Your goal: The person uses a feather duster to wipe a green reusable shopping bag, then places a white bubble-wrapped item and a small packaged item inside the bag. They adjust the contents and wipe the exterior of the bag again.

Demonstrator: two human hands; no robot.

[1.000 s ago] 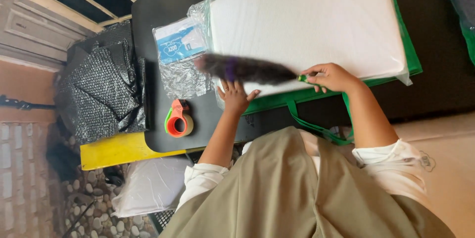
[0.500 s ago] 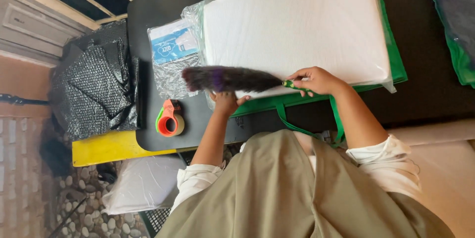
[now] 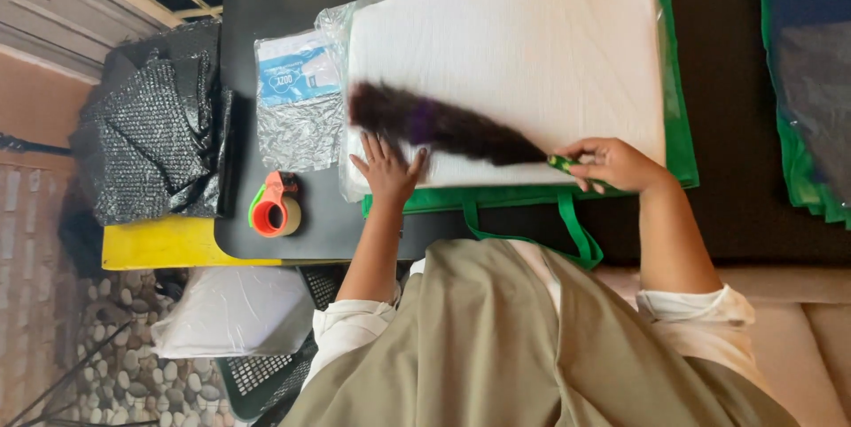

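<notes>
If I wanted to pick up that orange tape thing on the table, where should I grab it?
Grab the tape dispenser by its orange handle end, coming from above. It lies flat on the black table with open space around it, and the round tape roll fills its other end, so the handle looks like the easiest part to close fingers around.

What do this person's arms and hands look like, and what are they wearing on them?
Both forearms are bare, with white sleeves pushed up to the elbows under an olive-tan garment. The left hand and right hand wear no gloves; no rings or watch can be made out.
</notes>
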